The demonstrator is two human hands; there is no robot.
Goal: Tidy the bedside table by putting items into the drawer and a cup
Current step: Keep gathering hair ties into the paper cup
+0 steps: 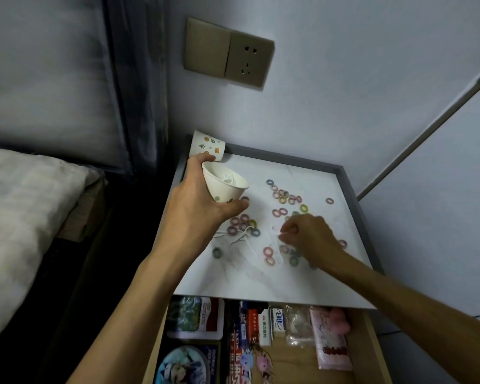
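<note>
My left hand point(198, 200) grips a white paper cup point(224, 187) with coloured dots, tilted toward the right above the bedside table point(233, 278); something white lies inside it. My right hand point(308, 236) has curled fingers pinching a thin white strand point(277, 236) on the tabletop. Several small coloured hair rings point(284, 194) lie scattered over the marble top, with thin white strings point(241, 239) among them. A second dotted paper cup point(207, 145) stands at the table's far left corner. The drawer point(294, 356) below is open.
The open drawer holds flat packets point(195, 317), small boxes point(263, 322), a pink pouch point(330, 336) and keychain charms point(263, 361). A bed with a pillow point(20, 206) lies to the left. A wall socket point(229, 52) sits above the table. A raised grey rim point(355, 195) edges the tabletop.
</note>
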